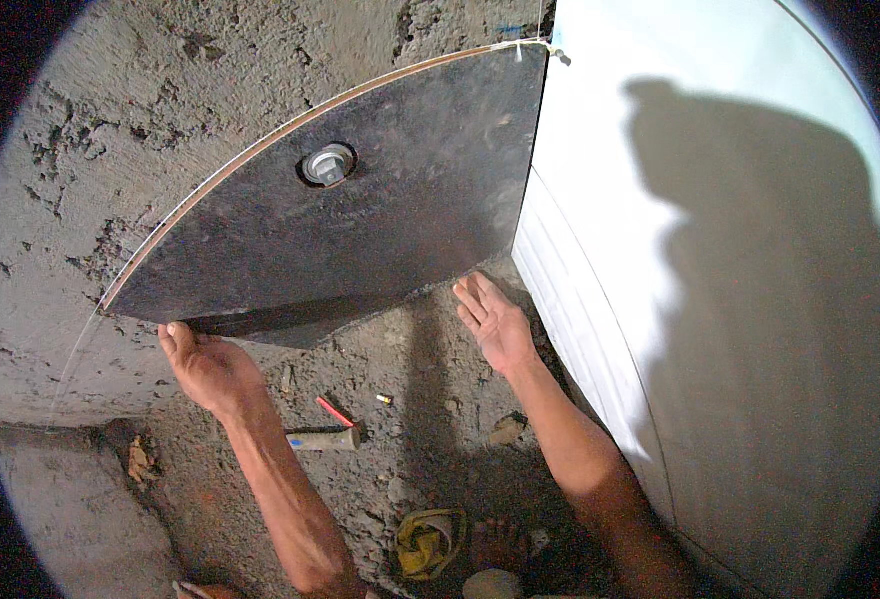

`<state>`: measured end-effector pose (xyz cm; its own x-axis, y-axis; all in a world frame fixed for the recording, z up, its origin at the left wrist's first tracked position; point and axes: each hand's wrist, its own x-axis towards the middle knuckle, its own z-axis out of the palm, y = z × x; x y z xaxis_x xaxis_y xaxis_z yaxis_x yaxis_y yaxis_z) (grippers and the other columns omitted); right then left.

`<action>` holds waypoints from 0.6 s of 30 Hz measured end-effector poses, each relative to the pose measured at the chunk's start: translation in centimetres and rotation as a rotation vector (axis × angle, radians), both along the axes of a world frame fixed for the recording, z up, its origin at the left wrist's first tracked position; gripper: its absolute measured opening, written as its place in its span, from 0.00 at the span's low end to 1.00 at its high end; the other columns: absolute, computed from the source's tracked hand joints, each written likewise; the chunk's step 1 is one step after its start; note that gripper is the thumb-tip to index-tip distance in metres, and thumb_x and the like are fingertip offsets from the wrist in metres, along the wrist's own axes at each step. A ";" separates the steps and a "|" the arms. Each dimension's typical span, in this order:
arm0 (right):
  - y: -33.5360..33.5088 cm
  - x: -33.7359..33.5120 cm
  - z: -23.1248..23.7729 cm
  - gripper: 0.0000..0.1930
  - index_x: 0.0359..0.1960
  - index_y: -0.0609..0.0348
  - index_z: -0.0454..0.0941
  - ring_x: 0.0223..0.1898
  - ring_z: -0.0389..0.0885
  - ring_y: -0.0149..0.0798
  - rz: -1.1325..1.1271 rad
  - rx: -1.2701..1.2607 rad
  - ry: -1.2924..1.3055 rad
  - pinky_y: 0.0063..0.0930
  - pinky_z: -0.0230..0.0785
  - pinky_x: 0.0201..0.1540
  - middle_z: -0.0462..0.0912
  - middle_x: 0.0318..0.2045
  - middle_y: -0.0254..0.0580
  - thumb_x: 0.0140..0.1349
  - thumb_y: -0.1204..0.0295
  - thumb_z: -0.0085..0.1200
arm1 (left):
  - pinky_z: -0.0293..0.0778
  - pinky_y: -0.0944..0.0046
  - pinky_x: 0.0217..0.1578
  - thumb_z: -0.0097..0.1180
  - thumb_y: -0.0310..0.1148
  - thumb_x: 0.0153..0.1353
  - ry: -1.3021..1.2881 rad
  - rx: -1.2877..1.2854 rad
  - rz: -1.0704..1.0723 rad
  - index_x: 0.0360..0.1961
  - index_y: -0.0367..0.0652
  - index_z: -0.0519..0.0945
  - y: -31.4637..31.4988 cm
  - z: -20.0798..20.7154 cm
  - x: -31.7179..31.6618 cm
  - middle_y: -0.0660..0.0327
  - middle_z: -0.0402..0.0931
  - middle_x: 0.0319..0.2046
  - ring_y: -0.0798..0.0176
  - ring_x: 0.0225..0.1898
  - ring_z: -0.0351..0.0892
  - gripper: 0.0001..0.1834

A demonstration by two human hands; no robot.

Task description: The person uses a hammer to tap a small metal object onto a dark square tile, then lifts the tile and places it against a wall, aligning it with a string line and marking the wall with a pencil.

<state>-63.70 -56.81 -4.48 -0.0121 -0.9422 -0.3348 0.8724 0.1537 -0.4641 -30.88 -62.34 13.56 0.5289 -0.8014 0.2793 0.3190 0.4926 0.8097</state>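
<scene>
Your left hand is at centre left, its thumb and fingers drawn close together at the lower left edge of a large dark-grey flat panel; whether they grip it, you cannot tell from here. Your right hand is just right of centre, palm open, fingers slightly apart, their tips at the panel's lower right edge.

The panel fills the upper centre of the frame, in front of a rough grey concrete wall, its right edge beside smooth white wall panels. A round silver-grey fitting sits in its cut-out hole. A thin white string slants down from its left corner.

On the rubble-strewn ground at lower centre, you have a slim red stick near a pale grey block-shaped piece with a blue mark at its left end, and a tiny white-and-yellow piece. A yellow-and-white crumpled bag lies beside a bare foot. A small blue marking on the concrete, top centre, is too small to read.
</scene>
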 end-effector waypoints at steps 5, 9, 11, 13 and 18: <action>-0.1 0.0 -0.6 0.27 0.70 0.58 0.63 0.71 0.65 0.45 -0.025 0.013 0.017 0.42 0.53 0.73 0.72 0.65 0.37 0.74 0.59 0.48 | 0.71 0.62 0.48 0.50 0.31 0.73 0.015 -0.019 -0.009 0.54 0.40 0.72 -0.3 0.1 -0.4 0.62 0.78 0.44 0.65 0.44 0.76 0.12; -0.1 0.0 -0.4 0.26 0.69 0.57 0.64 0.71 0.66 0.44 -0.012 0.037 0.045 0.41 0.54 0.71 0.73 0.65 0.36 0.74 0.59 0.48 | 0.70 0.64 0.44 0.54 0.29 0.71 0.055 -0.032 -0.021 0.53 0.40 0.73 0.2 0.5 -1.2 0.66 0.78 0.42 0.69 0.42 0.76 0.12; -0.2 0.0 -0.2 0.26 0.69 0.57 0.65 0.71 0.66 0.43 -0.011 0.037 0.056 0.41 0.54 0.71 0.73 0.65 0.35 0.74 0.58 0.47 | 0.70 0.63 0.45 0.53 0.30 0.71 0.063 -0.022 -0.004 0.53 0.40 0.73 0.3 0.8 -1.4 0.66 0.78 0.42 0.68 0.42 0.76 0.12; -0.1 0.2 -0.1 0.26 0.69 0.57 0.65 0.70 0.66 0.43 -0.009 0.028 0.064 0.41 0.54 0.71 0.73 0.65 0.34 0.74 0.58 0.48 | 0.69 0.64 0.45 0.53 0.30 0.72 0.056 0.004 0.030 0.54 0.40 0.73 0.4 0.9 -1.5 0.66 0.78 0.42 0.69 0.43 0.76 0.12; -0.1 -0.2 -0.5 0.29 0.72 0.58 0.60 0.71 0.65 0.44 -0.005 0.000 0.044 0.42 0.53 0.72 0.71 0.67 0.35 0.74 0.59 0.47 | 0.69 0.65 0.45 0.53 0.30 0.72 0.032 0.014 -0.005 0.54 0.41 0.73 0.3 0.9 -1.4 0.66 0.78 0.42 0.69 0.43 0.75 0.12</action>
<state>-63.87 -56.90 -4.94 -0.0317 -0.9420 -0.3342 0.8516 0.1495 -0.5024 -32.25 -62.07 14.44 0.5336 -0.8075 0.2514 0.3469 0.4801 0.8057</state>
